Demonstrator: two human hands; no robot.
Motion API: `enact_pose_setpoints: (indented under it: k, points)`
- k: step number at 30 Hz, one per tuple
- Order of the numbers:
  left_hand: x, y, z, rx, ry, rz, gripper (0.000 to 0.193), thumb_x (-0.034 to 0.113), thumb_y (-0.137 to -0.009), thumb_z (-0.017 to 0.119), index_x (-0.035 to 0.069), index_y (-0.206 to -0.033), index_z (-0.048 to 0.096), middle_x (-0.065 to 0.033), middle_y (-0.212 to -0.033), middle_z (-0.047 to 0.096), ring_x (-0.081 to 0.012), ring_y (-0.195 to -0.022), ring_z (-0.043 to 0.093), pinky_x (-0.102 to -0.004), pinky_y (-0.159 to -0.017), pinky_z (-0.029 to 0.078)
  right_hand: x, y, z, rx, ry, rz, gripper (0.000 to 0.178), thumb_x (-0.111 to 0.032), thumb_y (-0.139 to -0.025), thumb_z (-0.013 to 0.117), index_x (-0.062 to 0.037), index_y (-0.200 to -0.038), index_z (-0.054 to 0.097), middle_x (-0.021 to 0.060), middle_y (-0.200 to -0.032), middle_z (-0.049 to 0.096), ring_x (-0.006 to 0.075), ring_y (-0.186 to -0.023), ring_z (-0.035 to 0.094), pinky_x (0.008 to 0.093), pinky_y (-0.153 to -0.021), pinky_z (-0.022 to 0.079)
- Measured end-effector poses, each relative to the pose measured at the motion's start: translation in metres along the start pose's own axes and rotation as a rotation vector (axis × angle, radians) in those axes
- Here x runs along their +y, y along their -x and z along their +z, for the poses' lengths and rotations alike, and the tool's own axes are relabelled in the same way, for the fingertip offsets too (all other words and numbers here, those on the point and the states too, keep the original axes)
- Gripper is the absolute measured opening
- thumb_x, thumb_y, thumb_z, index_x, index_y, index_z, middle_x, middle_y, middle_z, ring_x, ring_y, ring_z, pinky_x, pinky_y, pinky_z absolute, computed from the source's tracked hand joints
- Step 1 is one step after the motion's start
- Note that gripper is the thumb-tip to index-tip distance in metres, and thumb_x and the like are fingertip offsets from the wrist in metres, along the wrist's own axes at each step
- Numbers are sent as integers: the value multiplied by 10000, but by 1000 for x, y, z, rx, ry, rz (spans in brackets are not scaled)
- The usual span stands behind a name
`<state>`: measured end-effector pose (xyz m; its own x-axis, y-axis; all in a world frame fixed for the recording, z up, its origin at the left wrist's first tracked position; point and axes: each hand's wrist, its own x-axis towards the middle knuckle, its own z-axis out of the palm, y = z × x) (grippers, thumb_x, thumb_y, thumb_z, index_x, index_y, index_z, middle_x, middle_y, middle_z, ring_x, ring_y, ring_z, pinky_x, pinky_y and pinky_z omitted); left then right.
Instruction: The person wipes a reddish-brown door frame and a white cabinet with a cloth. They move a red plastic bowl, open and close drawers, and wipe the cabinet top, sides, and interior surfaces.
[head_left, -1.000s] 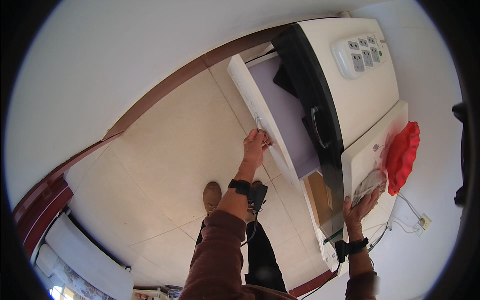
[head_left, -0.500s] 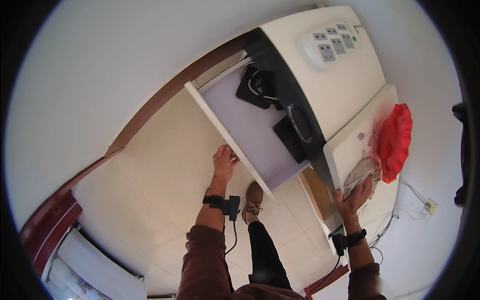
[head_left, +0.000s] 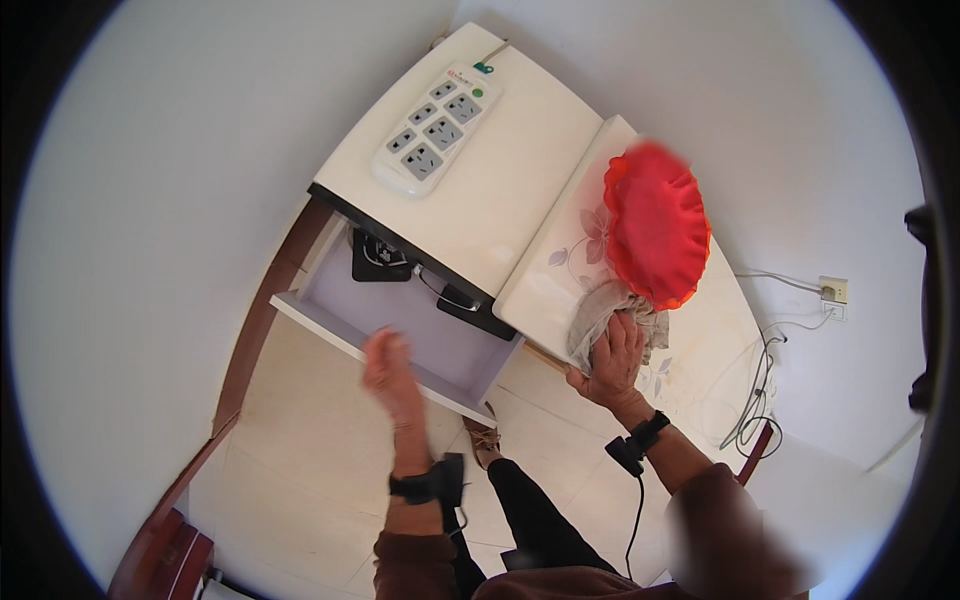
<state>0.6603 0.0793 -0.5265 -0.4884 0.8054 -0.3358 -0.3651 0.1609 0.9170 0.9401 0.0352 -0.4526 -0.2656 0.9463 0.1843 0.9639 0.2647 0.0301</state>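
My right hand (head_left: 612,362) grips a crumpled beige cloth (head_left: 592,318), pressed on the flower-patterned raised part of the cabinet top (head_left: 560,235). Close beyond it lies a red dish with a ruffled rim (head_left: 655,225). My left hand (head_left: 392,378), smeared by motion, is over the front edge of a pulled-out drawer (head_left: 320,328); its fingers cannot be made out. Inside the lilac drawer are a black flat object (head_left: 376,256) with a pale cable on it and another dark flat object (head_left: 475,312), partly under the cabinet top.
A white power strip (head_left: 435,128) with several sockets rests on the cabinet's lower top. Loose cables (head_left: 765,375) hang by a wall socket (head_left: 833,290) at right. My shoe (head_left: 482,436) is on the tiled floor just below the drawer. Dark red trim (head_left: 245,370) runs along the left wall.
My view has turned toward the cabinet top. The left hand has come up from below the drawer front to over its edge. The right hand stays on the cloth, now nearer the red dish.
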Motion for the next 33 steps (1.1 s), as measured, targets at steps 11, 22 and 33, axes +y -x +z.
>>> enact_pose_setpoints:
  k: [11,22,33]
  points:
    - [36,55,242,-754,-197,-459,358,212,-718,710,-53,-945,629,-118,-835,686,-196,-742,643,-300,-707,508,7,13,12,-18,23,73,579,-432,-698,621,-15,-1091,545,206,-1241,476,400,-1165,428,593,-901,322]
    - [33,65,226,-599,-161,-252,316,112,-703,637,-34,-983,629,-128,-823,679,-188,-729,625,-315,-697,501,8,15,18,6,44,90,590,-431,-702,641,-70,-1160,556,161,-1252,496,389,-1171,441,574,-942,321]
    - [152,34,-53,-338,-356,-286,314,-46,-729,600,-71,-1041,625,-69,-956,658,-139,-830,614,-279,-764,503,-1,-1,0,42,-31,11,579,-450,-779,561,26,-1106,520,229,-1213,474,414,-1146,428,563,-896,314]
